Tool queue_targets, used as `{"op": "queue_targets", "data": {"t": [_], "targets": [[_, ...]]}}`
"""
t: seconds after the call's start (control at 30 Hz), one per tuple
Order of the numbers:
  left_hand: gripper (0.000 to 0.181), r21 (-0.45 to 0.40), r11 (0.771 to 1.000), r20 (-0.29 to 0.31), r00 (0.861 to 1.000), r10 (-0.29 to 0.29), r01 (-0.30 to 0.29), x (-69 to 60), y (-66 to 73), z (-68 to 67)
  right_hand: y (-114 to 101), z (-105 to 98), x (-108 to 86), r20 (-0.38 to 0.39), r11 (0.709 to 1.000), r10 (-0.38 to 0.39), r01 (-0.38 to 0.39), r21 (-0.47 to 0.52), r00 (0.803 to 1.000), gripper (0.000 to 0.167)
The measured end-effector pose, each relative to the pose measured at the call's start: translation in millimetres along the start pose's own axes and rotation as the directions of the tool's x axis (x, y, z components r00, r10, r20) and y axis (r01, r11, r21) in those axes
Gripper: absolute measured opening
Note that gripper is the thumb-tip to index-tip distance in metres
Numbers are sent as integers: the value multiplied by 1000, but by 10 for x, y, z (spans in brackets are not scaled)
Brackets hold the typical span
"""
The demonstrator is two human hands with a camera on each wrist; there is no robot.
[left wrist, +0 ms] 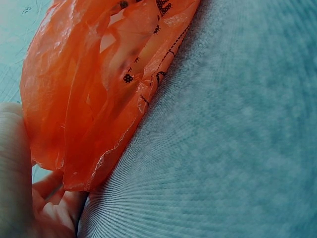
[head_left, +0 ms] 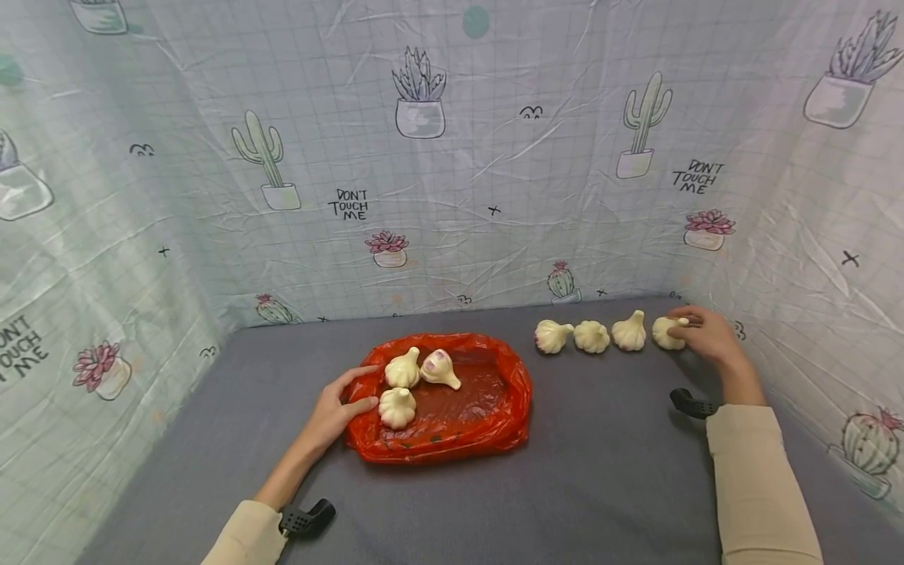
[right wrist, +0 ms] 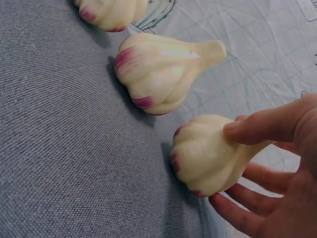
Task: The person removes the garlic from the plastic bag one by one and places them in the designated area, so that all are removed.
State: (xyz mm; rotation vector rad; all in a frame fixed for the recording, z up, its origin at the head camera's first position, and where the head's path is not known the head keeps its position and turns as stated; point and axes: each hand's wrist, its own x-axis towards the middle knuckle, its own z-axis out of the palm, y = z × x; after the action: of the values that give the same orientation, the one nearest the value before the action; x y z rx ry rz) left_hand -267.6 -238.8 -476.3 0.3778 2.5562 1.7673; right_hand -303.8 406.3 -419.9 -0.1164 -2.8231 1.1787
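Note:
A red plastic bag (head_left: 441,455) lies on the table with its mouth spread wide and its rim rolled. Inside its left part sit three garlic bulbs, among them a purple-streaked garlic bulb (head_left: 439,367). My left hand (head_left: 332,412) holds the bag's left edge between thumb and fingers; in the left wrist view the red plastic (left wrist: 89,99) hides part of the fingers. At the far right, my right hand (head_left: 709,337) pinches the end garlic bulb (right wrist: 208,156) of a row, thumb on one side and fingers on the other. That bulb is at the tabletop, upright in the head view.
To the left of the held bulb, more garlic bulbs stand in the row: a near one (head_left: 628,331), a middle one (head_left: 592,337) and a tilted one (head_left: 553,337). A patterned cloth curtain (head_left: 452,196) surrounds the back and sides of the grey table (head_left: 600,471).

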Motion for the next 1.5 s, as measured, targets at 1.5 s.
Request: {"op": "queue_targets", "data": {"t": [1.5], "targets": [[51,-3,1000,-3,1000,1,-1,2,-6,3,-11,69,-13,-100,995,67,-74,-64,993,60]]}}
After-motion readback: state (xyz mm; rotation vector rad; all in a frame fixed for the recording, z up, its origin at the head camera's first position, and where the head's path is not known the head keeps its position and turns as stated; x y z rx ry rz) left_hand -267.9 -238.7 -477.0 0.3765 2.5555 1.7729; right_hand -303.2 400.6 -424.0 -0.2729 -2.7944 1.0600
